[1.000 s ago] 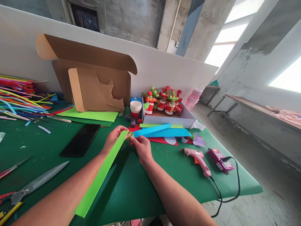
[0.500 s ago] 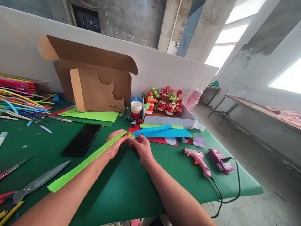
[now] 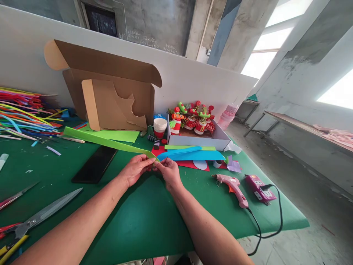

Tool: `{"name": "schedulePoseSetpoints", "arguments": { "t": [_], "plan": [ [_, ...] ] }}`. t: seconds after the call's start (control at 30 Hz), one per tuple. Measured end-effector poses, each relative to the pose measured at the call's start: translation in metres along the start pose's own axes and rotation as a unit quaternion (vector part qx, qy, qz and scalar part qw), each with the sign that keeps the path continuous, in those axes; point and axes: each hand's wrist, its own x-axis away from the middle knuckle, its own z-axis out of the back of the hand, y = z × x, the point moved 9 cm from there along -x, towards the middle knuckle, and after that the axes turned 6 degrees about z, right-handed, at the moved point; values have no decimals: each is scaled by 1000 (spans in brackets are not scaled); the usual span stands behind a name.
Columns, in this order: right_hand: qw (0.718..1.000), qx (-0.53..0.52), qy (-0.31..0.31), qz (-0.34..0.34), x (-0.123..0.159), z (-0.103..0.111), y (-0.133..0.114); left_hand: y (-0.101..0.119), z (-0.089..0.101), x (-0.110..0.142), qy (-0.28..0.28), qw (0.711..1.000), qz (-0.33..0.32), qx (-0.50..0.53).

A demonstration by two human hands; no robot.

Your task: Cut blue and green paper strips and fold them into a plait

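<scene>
My left hand pinches the end of a long green paper strip, which stretches out to the left over the phone. Fingers of my right hand are closed at the same spot, where the green strip meets a blue paper strip running off to the right. The two strips cross at an angle between my fingertips, which hide most of the joint. Beneath the blue strip lie a wider blue paper piece and red paper.
A pink glue gun and a purple power box with a cord lie at right. Large scissors and a black phone are at left. Behind stand paper cups, a tray of red figures and a cardboard box.
The green strip has swung from lying along my left forearm to pointing up and left across the phone. Both hands stay together at the joint.
</scene>
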Motion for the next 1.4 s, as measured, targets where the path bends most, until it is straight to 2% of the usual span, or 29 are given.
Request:
{"name": "schedulePoseSetpoints", "arguments": {
  "t": [0.23, 0.3, 0.47, 0.6, 1.13, 1.27, 1.4],
  "plan": [
    [998, -35, -37, -34, 1, -4, -1, 5, -2, 5, -15, 998, 2, -57],
    [998, -31, -40, -29, 2, -5, 0, 6, -3, 6, -16, 998, 2, -69],
    [998, -58, -3, 4, 3, -4, 0, 14, -7, 9, -20, 997, -11, -77],
    [999, -33, 11, 26, 3, -2, -3, 15, -12, 11, -25, 996, -17, -80],
    [999, -14, -24, 33, 2, -9, -6, 11, -10, 7, -10, 998, -36, -57],
    [998, 11, 9, 64, 2, -2, -14, 9, -16, 9, -28, 997, -35, -61],
    [997, 19, 39, 63, 1, 5, -13, 10, -19, 9, -46, 995, -41, -72]
  ]
}}
